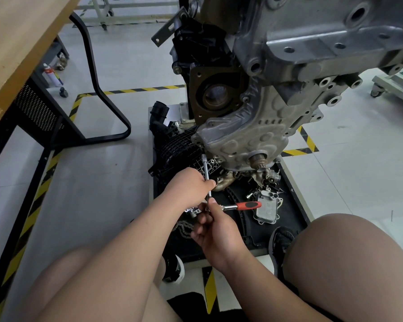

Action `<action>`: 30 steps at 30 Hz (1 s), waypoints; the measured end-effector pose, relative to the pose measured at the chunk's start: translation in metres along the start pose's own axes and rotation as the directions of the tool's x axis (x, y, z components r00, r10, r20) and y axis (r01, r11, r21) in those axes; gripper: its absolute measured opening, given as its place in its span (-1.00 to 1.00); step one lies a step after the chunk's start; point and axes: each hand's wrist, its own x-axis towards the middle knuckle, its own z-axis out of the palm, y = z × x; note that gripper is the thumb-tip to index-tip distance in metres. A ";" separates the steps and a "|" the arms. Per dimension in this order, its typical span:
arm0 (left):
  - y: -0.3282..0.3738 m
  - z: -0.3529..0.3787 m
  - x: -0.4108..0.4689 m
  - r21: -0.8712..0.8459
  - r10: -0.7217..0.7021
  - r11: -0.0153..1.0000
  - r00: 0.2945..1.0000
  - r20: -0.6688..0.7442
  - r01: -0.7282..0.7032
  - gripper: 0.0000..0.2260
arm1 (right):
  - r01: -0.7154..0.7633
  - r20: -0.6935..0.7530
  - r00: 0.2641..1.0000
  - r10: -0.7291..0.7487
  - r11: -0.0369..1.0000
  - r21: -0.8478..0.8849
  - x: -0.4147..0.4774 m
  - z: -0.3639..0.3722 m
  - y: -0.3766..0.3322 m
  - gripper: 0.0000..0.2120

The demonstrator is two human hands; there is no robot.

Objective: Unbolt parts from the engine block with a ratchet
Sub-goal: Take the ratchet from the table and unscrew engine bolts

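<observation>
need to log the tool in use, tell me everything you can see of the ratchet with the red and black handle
The chrome ratchet with a red and black grip lies roughly level, with its handle pointing right. From its head a slim chrome extension bar runs up to the lower left edge of the grey cast metal engine cover. No bolt shows there. The left hand grips the bar, and the right hand pinches the head end.
</observation>
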 end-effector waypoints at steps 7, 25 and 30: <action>-0.001 0.002 0.002 -0.038 0.004 0.999 1.000 0.005 -0.003 -0.58 | -0.024 0.012 1.000 0.023 0.998 0.057 -0.001 0.002 -0.001 -0.63; 0.000 0.006 0.002 -0.094 0.028 0.995 0.999 0.018 -0.027 -0.56 | -0.111 0.044 0.993 0.105 0.980 0.164 -0.004 0.006 -0.002 -0.30; -0.001 0.005 0.002 -0.075 0.033 0.997 0.999 -0.009 -0.033 -0.57 | -0.113 0.045 0.993 0.108 0.985 0.133 -0.005 0.006 -0.004 -0.30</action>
